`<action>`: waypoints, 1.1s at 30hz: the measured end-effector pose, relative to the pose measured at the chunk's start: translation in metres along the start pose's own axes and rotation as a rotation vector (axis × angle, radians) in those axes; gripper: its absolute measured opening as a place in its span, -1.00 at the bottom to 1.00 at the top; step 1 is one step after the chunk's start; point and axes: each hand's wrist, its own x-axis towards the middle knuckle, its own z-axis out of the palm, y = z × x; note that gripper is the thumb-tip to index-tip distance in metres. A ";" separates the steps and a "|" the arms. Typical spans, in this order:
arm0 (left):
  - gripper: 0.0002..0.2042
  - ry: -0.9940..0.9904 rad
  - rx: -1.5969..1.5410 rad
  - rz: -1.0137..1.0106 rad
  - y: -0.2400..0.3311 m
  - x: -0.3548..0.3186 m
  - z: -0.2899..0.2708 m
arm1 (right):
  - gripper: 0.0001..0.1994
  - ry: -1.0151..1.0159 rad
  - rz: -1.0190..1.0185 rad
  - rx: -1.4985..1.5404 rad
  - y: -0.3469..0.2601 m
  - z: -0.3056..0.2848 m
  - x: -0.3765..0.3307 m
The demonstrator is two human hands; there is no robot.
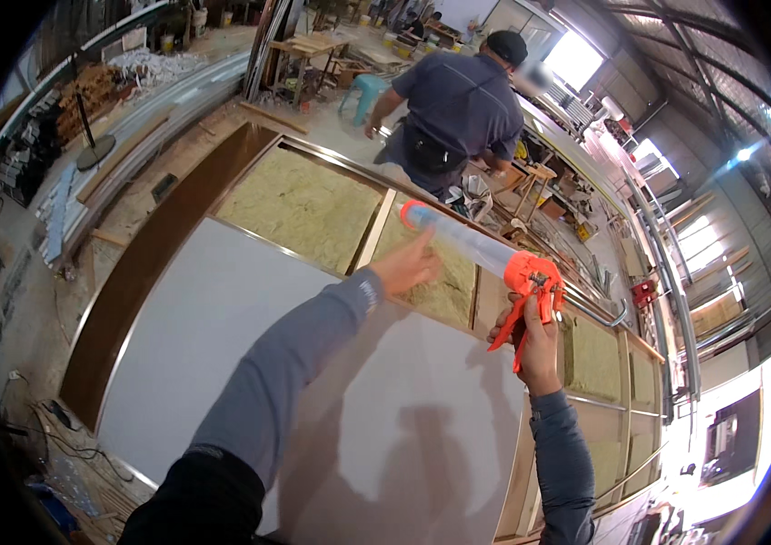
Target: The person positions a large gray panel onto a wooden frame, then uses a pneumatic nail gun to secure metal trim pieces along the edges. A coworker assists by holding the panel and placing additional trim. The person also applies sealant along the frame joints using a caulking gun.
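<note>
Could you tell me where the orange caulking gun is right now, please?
In the head view, right of centre: the caulking gun is in the right hand, with the left hand at its tube, above the white panel.

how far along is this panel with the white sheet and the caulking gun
Done: a white sheet already covers part of the long framed panel. In hand: the right hand grips an orange caulking gun, and the left hand reaches to its clear tube. Left: bays of yellow insulation remain uncovered at the far end and the right edge. No sealant bead is visible.
</note>
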 end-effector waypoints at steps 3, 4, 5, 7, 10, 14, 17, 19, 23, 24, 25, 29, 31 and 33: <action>-0.62 0.178 -0.597 -0.045 -0.002 0.069 0.023 | -0.51 0.082 0.037 -0.068 0.022 -0.007 0.040; -0.63 0.198 -0.635 -0.011 -0.006 0.081 0.014 | -0.49 0.069 0.021 -0.094 0.021 -0.001 0.050; -0.64 0.217 -0.668 0.026 -0.008 0.091 0.007 | -0.49 0.052 0.026 -0.104 0.021 -0.001 0.059; -0.65 0.213 -0.726 0.066 -0.015 0.108 -0.001 | -0.48 0.029 0.037 -0.128 0.020 -0.011 0.076; -0.63 0.176 -0.755 0.107 -0.012 0.116 -0.027 | -0.47 0.008 0.034 -0.172 0.008 -0.003 0.093; -0.64 0.280 -0.853 0.021 -0.004 0.125 -0.012 | -0.46 0.006 0.045 -0.220 -0.006 -0.006 0.100; -0.64 0.255 -0.846 0.040 -0.006 0.128 -0.009 | -0.45 -0.001 0.042 -0.232 -0.012 -0.009 0.106; -0.64 0.269 -0.861 0.066 -0.006 0.137 -0.011 | -0.45 0.016 0.032 -0.216 -0.009 -0.011 0.111; -0.64 0.278 -0.807 0.116 -0.006 0.150 -0.021 | -0.44 0.004 0.023 -0.228 0.002 -0.013 0.124; -0.64 0.277 -0.824 0.112 -0.005 0.154 -0.020 | -0.43 0.002 0.029 -0.236 0.000 -0.012 0.127; -0.64 0.284 -0.831 0.108 -0.005 0.155 -0.023 | -0.43 -0.003 0.038 -0.233 0.003 -0.012 0.130; -0.66 0.286 -0.814 0.139 -0.014 0.158 -0.017 | -0.43 0.063 0.078 -0.272 -0.006 -0.017 0.127; -0.67 0.294 -0.817 0.147 -0.019 0.153 -0.017 | -0.42 0.072 0.092 -0.301 -0.008 -0.021 0.125; -0.67 0.310 -0.819 0.148 -0.028 0.145 -0.009 | -0.41 0.039 0.134 -0.314 -0.014 -0.034 0.116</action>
